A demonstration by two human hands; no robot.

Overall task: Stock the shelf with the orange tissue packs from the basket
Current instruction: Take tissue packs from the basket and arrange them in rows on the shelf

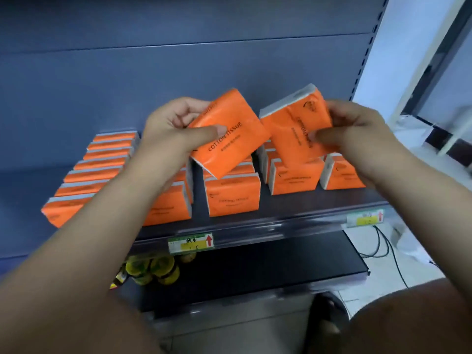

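Note:
My left hand (176, 129) grips one orange tissue pack (231, 134), tilted, above the middle rows on the shelf (281, 213). My right hand (357, 134) pinches a second orange tissue pack (293, 126), also tilted, over the right-hand rows. Both held packs hang in the air just above the stocked ones and nearly touch each other. Several rows of orange tissue packs (232, 198) stand on the dark shelf, running from front to back. The basket is not in view.
A blue back panel rises behind the shelf. Price tags (191, 243) sit on the shelf's front rail. On the lower shelf (255, 269) stand yellow-capped bottles (150, 272). Cables lie on the white floor at the right.

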